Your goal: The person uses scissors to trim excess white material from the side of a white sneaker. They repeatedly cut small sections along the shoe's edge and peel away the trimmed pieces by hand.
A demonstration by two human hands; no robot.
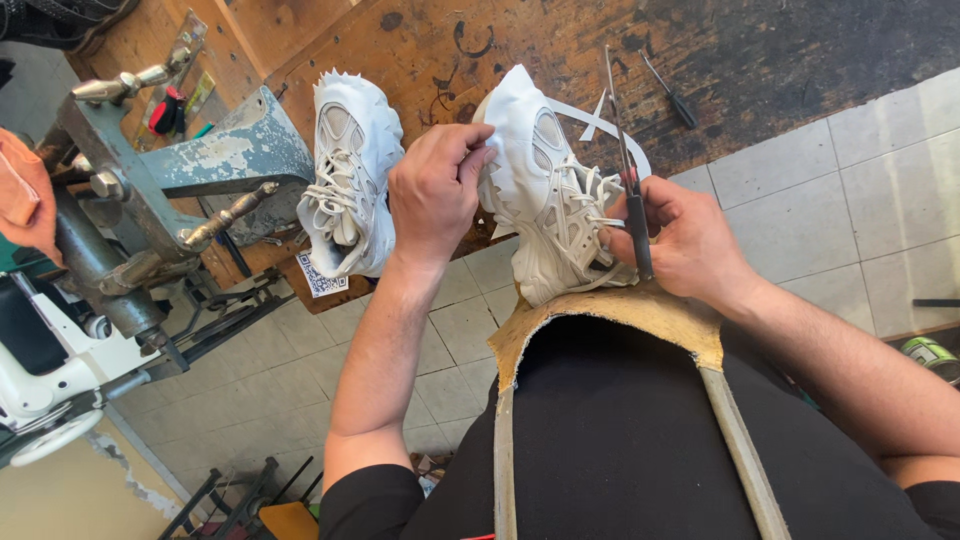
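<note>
Head view, looking down over the person's lap. A white sneaker [548, 190] with a jagged toothed sole sits at centre frame, its heel end resting on the tan leather apron [610, 310] over the lap and its toe pointing toward the top of the frame, against the edge of the wooden bench [420, 50].

The left hand [432, 190], centre frame, is closed on the sole edge of that sneaker near the toe, thumb and fingertips pinching the white rubber. The right hand [690, 245], right of centre, is closed around the dark handle of a slim metal awl-like tool [628, 170], whose thin shaft runs upward along the laced side of the sneaker. Whether the tip touches the shoe cannot be determined. A white strip [600, 120] trails off the sneaker's upper right side.

A second white sneaker [350, 180] of the same pattern lies on the bench edge just left of the left hand, apart from it. A paper tag [320, 278] lies below it. A screwdriver [670, 90] lies on the dark, stained part of the bench, upper right. A worn grey-blue metal stand [200, 170] with levers occupies the upper left. Pale tiled floor [860, 180] shows at right and below.
</note>
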